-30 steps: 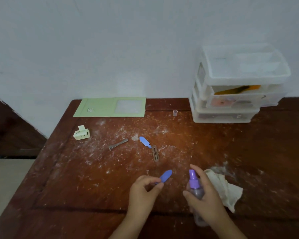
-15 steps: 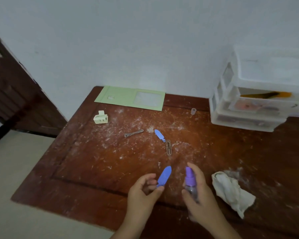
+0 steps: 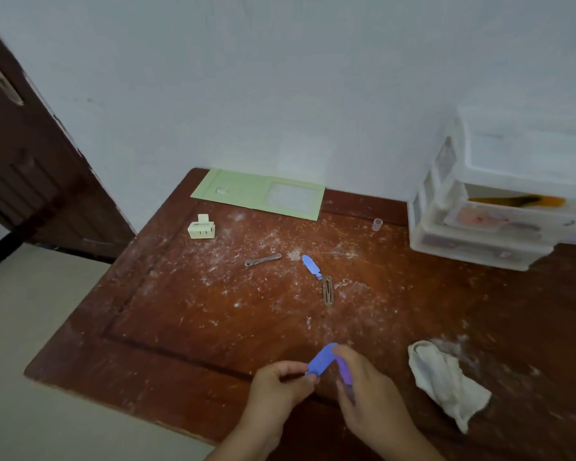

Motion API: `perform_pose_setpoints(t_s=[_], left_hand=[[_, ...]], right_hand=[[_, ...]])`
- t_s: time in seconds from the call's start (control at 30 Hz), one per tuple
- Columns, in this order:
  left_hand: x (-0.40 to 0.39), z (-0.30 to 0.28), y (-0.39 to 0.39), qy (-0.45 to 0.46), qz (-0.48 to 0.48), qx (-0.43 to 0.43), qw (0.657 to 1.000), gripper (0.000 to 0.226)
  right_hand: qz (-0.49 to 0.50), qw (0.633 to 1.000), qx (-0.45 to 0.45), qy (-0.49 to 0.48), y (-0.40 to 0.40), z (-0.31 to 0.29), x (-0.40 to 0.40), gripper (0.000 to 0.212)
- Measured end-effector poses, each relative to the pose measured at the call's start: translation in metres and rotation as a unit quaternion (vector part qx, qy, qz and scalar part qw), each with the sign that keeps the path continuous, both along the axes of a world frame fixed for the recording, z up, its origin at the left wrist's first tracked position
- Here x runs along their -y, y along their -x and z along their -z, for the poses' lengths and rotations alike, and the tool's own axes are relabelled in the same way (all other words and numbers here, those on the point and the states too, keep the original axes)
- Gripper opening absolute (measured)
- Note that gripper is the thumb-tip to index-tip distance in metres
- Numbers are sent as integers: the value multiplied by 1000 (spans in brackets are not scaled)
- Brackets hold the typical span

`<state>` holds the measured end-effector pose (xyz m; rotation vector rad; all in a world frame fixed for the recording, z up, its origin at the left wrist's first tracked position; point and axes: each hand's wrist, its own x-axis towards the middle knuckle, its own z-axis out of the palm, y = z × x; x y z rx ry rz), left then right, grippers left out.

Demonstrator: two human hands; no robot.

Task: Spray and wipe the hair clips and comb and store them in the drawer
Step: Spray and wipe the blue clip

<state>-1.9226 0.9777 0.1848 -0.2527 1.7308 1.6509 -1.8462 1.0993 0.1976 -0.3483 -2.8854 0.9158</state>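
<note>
**One camera on my head, tilted down at the table**

The only view comes from my head, looking forward and down across the scratched reddish-brown wooden table (image 3: 413,327). My left hand (image 3: 273,390) and right hand (image 3: 369,394) sit closest, at the lower centre. The white plaster wall (image 3: 280,78) fills the upper frame, farthest off. The wide lens bends the edges.

This looks like a room in a home. A dusty brown wooden worktop (image 3: 180,311) stands against a plain white wall (image 3: 280,78). A dark wooden door (image 3: 30,161) is on the left, above a pale floor (image 3: 30,327). Small see-through plastic drawers (image 3: 499,207) sit at the back, and hair clips (image 3: 328,289) and a rag (image 3: 446,380) lie about.
</note>
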Motion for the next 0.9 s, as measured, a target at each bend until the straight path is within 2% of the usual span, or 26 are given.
perform_pose_setpoints(t_s=[0.07, 0.17, 0.23, 0.4, 0.5, 0.63, 0.77, 0.83, 0.9], left_hand=[[1, -2, 1, -7, -8, 18, 1000, 19], [1, -7, 2, -10, -9, 20, 1000, 15], [1, -10, 1, -18, -15, 26, 999, 14], [1, -13, 0, -56, -46, 55, 996, 15], [3, -14, 1, -71, -59, 57, 994, 25], [7, -9, 5, -35, -41, -49, 997, 41], [10, -14, 8, 10, 20, -189, 982, 50], [10, -20, 9, 8, 31, -219, 975, 48], [9, -21, 11, -2, 18, -207, 978, 45]], right_hand=[[-22, 998, 17, -59, 6, -2, 2, 51], [-4, 996, 77, -45, 10, -2, -1, 47], [25, 996, 69, -46, 12, -3, -4, 48], [56, 996, 66, 4, 9, -3, -11, 53], [80, 993, 64, 54, 7, -2, -14, 56], [88, 992, 36, 80, 3, -8, -13, 57], [57, 993, 7, 101, 0, -20, -3, 55], [34, 994, 9, 106, 1, -23, 4, 52], [23, 999, -7, 43, 4, -19, 8, 54]])
